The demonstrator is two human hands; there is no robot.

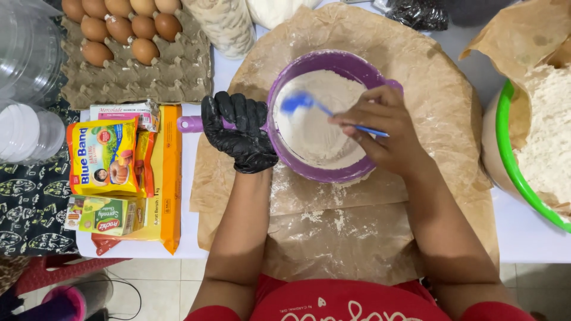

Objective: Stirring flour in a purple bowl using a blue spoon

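Nearest you, your red shirt (351,303) fills the bottom edge, and both forearms reach forward over the brown paper (333,232), which is dusted with flour and spread across the white table (529,238).

Your left hand (241,131), in a black glove, is wrapped around the purple handle (191,123) of the sieve (324,116), fingers curled tight over it so only the handle's tip shows to the left of the glove. Your right hand (386,131) is bare and pinches the thin stem of a blue spoon (306,102) between thumb and fingers; its bowl lies over the flour (315,119), toward the left side. The sieve sits over the middle of the paper, between your two hands, and the flour fills most of it.

To your left, at the table's near edge, lie a small green box (107,215) and, past it, a yellow packet (104,156), both on a long orange box (169,178). At the far left, clear plastic lids (30,131) are stacked beside a dark patterned cloth (30,202).

To your right, a green-rimmed bowl (511,160) lined with brown paper holds more pale, crumbly flour.

Farther off, beyond the packets, a grey carton (137,77) carries brown eggs (122,27) in its far rows. Beside it stand a sack (226,24) and, past the paper, a dark bag (419,13).
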